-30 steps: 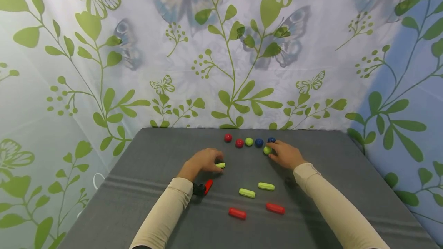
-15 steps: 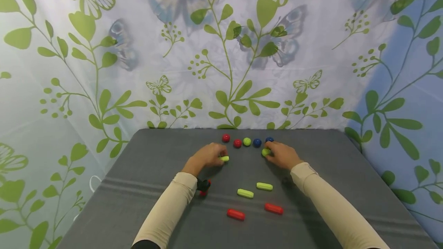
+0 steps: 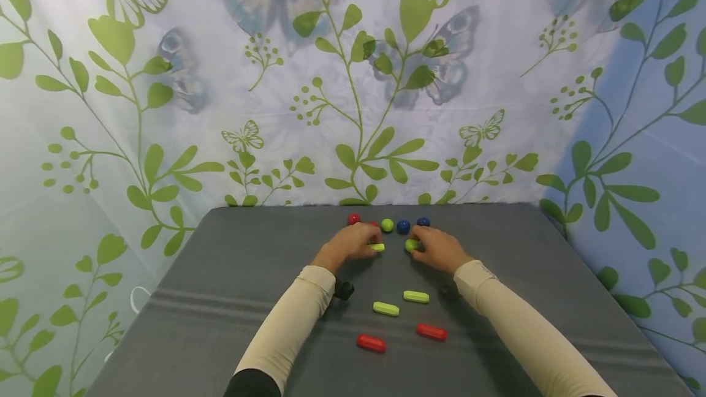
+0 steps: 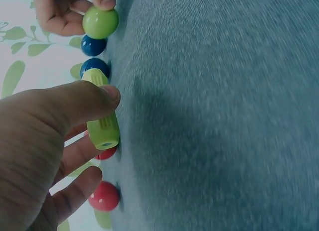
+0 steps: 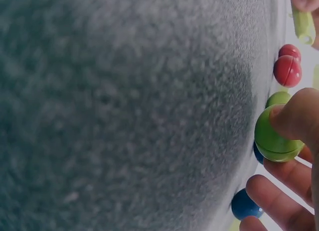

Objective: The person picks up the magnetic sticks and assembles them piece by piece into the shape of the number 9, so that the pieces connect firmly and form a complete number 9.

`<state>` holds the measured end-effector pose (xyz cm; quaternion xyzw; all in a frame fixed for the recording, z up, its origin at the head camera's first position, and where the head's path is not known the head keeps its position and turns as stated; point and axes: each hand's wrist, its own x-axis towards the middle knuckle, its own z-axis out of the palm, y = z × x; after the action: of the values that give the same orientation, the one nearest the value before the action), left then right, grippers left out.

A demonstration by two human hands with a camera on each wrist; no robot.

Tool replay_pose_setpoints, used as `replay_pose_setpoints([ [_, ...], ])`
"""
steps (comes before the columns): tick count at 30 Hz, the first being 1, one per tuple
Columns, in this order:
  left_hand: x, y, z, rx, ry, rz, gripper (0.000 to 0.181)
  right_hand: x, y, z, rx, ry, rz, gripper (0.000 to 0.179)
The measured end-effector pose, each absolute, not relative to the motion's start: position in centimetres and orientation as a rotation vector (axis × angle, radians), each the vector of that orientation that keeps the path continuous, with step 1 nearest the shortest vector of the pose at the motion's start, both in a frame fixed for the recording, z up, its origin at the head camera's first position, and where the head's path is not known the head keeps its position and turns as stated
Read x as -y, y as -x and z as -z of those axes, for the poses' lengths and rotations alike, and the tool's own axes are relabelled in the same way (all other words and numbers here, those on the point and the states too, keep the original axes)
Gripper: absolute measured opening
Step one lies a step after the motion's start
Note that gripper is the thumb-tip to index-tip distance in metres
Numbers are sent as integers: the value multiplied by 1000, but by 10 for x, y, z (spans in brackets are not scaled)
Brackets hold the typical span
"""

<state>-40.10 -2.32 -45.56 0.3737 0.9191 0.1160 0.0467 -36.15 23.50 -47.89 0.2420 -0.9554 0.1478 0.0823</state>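
Observation:
My left hand [image 3: 353, 241] pinches a short yellow-green faceted stick [image 4: 105, 134] between thumb and fingers; a small hole shows in its end. It is held over the far middle of the table. To its right, my right hand [image 3: 442, 250] grips a lime-green ball [image 5: 279, 139] between thumb and fingers. The two held things are apart, facing each other. Behind them stand a red ball [image 3: 353, 219], a second red ball [image 4: 104, 196] partly hidden by the left hand in the head view, a green ball [image 3: 387, 225], a blue ball [image 3: 403, 226] and another blue ball [image 3: 423, 222].
Nearer on the grey table [image 3: 220, 299] lie two yellow-green sticks, one at left [image 3: 385, 309] and one at right [image 3: 416, 296]. Closer still are a red stick [image 3: 371, 343] and another red stick [image 3: 431, 332]. A leaf-and-butterfly curtain [image 3: 309, 78] hangs behind the table.
My left hand has moved right and away from me with the yellow-green stick. My right hand has taken hold of the green ball and shifted slightly left. The red stick by the left wrist is now hidden.

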Motion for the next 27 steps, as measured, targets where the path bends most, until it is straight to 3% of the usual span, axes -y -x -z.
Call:
replay_pose_setpoints([
  [27, -10, 401, 464, -2797, -1194, -299, 12, -220, 358, 479, 2825, -811, -494, 25],
])
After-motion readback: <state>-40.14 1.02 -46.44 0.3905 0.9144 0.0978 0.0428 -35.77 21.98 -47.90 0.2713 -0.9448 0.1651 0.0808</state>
